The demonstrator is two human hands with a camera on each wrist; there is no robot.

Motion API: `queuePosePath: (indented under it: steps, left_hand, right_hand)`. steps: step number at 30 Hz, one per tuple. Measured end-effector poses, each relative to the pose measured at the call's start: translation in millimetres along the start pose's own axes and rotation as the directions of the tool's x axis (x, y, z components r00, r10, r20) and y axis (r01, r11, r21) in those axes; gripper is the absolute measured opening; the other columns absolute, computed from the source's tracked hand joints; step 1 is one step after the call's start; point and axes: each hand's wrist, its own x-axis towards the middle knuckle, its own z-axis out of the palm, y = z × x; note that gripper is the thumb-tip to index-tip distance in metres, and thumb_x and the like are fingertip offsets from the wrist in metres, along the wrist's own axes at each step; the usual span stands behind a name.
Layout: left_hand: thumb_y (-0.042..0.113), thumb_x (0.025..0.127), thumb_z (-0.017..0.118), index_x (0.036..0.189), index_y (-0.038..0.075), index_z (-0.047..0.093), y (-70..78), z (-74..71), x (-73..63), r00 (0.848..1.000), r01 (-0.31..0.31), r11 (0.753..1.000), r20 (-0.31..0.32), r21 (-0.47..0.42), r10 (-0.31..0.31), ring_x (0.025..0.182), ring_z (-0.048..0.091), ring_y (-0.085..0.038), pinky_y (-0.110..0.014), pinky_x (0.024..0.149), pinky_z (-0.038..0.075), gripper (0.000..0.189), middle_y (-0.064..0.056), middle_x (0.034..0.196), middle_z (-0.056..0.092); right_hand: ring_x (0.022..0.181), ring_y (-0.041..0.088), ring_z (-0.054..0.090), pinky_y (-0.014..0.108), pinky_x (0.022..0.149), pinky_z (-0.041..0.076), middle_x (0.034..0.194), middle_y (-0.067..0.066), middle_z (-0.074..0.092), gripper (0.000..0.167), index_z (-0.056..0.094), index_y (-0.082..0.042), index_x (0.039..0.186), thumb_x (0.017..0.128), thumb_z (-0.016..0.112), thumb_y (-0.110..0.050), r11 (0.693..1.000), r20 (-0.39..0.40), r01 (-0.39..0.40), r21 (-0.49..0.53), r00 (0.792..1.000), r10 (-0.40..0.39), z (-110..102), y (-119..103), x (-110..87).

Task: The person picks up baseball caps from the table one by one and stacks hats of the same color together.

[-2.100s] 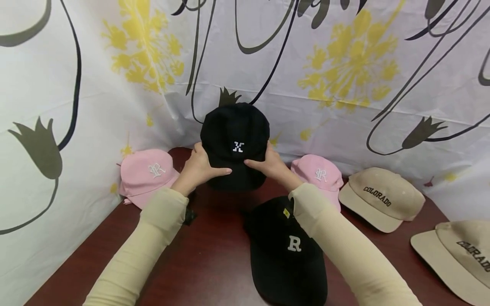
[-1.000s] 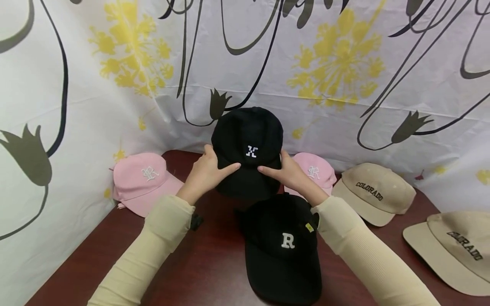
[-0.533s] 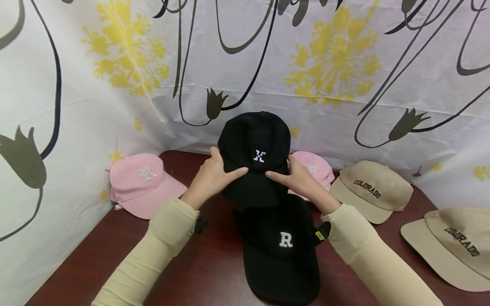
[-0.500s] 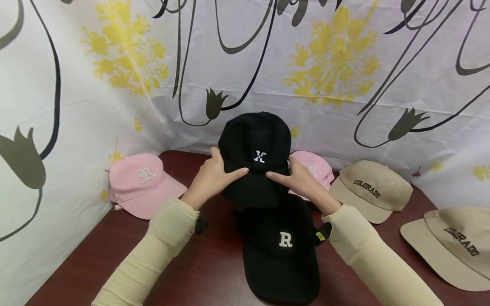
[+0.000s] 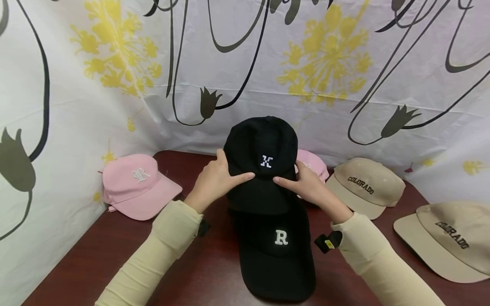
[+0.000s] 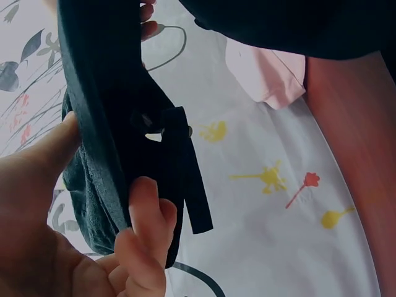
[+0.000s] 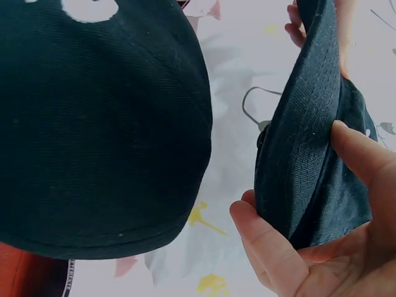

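My left hand (image 5: 216, 180) and right hand (image 5: 308, 185) grip a black baseball cap (image 5: 260, 138) from both sides, thumbs on the front at the brim seam. White X-shaped embroidery marks its front. The left wrist view shows its underside, with the left fingers (image 6: 148, 216) inside the edge and a back strap (image 6: 193, 179) dangling. In the right wrist view the right thumb (image 7: 359, 145) presses the outside, fingers within. Directly in front, a second black cap (image 5: 277, 272) with a white R lies on the table, its crown top overlapped by the held cap's brim.
A pink cap (image 5: 132, 185) sits on the dark red table (image 5: 199, 267) at the left. Another pink cap (image 5: 314, 163) is partly hidden behind my right hand. Two beige COLORADO caps (image 5: 371, 182) stand at the right. A patterned white cloth (image 5: 252, 59) hangs behind.
Both hands have carried the X cap rightward and lower in view, until it lines up behind the R cap. The head view has shifted slightly. The grip looks the same.
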Motion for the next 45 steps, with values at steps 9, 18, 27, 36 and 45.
queuePosePath:
  steps: [9,18,27,36,45]
  left_hand:
    - [0.068,0.068,0.063,0.118,-0.002,0.037,5.1,5.4,-7.2,1.000,-0.019,0.999,-0.007,0.033,0.019,0.062,0.056,-0.024,-0.037,0.057,0.046,0.089,-0.012,0.071,0.053]
    - [0.070,0.067,0.062,0.127,-0.004,0.034,7.8,12.1,-19.4,1.000,-0.011,0.997,0.027,0.078,0.009,0.057,0.053,-0.020,-0.033,0.054,0.045,0.100,-0.010,0.069,0.052]
    - [0.071,0.066,0.062,0.105,0.001,0.040,10.4,28.3,-30.3,0.998,-0.047,0.995,0.054,0.093,0.042,0.049,0.048,-0.017,-0.030,0.046,0.040,0.083,-0.007,0.059,0.048]
    - [0.071,0.067,0.061,0.121,-0.003,0.039,13.8,40.4,-38.6,0.995,-0.062,0.992,0.087,0.106,0.053,0.051,0.049,-0.016,-0.030,0.049,0.042,0.094,-0.005,0.061,0.048]
    - [0.072,0.068,0.060,0.124,-0.003,0.038,16.5,53.4,-45.8,0.993,-0.073,0.988,0.098,0.133,0.060,0.052,0.050,-0.015,-0.030,0.050,0.042,0.096,-0.004,0.063,0.049]
  right_hand:
    - [0.072,0.022,0.058,0.035,0.065,0.047,0.084,0.016,0.060,0.080,0.025,0.004,0.140,0.084,0.064,-0.039,1.000,-0.017,0.011,0.026,1.000,-0.010,-2,7,-12.5]
    - [0.077,0.021,0.059,0.035,0.068,0.047,0.090,0.015,0.061,0.082,0.021,0.003,0.142,0.086,0.063,-0.039,0.997,0.018,0.036,0.062,0.999,-0.037,-1,13,-29.3]
    - [0.081,0.021,0.063,0.035,0.068,0.049,0.092,0.016,0.065,0.079,0.021,0.005,0.141,0.087,0.062,-0.036,0.996,0.030,0.004,0.090,1.000,-0.007,4,27,-50.0]
    - [0.096,0.028,0.060,0.044,0.080,0.046,0.103,0.020,0.063,0.082,0.021,0.005,0.141,0.087,0.061,-0.040,0.997,0.017,-0.062,0.040,0.998,0.061,7,37,-67.4]
    - [0.092,0.023,0.061,0.040,0.077,0.046,0.102,0.014,0.064,0.074,0.029,0.004,0.138,0.086,0.063,-0.037,0.998,-0.013,-0.057,0.032,0.998,0.058,9,46,-82.7]
